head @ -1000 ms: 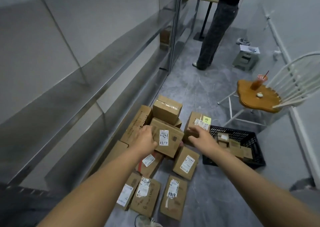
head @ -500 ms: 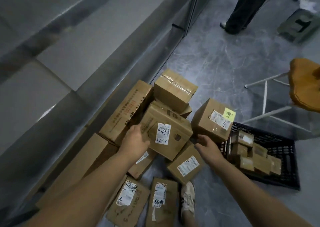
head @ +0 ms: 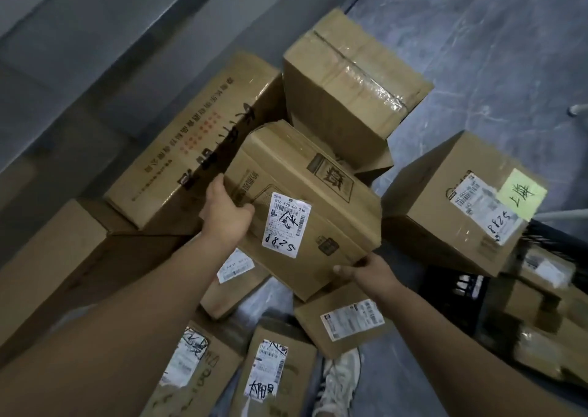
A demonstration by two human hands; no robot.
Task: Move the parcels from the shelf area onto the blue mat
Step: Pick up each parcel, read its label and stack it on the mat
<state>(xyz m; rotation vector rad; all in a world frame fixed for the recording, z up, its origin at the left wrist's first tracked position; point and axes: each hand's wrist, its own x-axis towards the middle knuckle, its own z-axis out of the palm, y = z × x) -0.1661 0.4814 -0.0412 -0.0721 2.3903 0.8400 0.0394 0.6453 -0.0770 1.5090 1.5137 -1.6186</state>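
Two bare forearms are seen, with no sleeves reaching the wrists or the visible length of either arm. No watch, ring, band or glove is worn on the left hand (head: 227, 217) or the right hand (head: 370, 273). A light-coloured, off-white lace-up sneaker (head: 339, 381) is worn on one foot at the near edge, with pale laces and a darker stripe along its side.

Taped box (head: 353, 79) crowds beyond left fingers (head: 219, 190); bare floor (head: 477, 50) farther right, probably passable; crate (head: 461, 292) blocks right fingers' (head: 342, 269) outer side.
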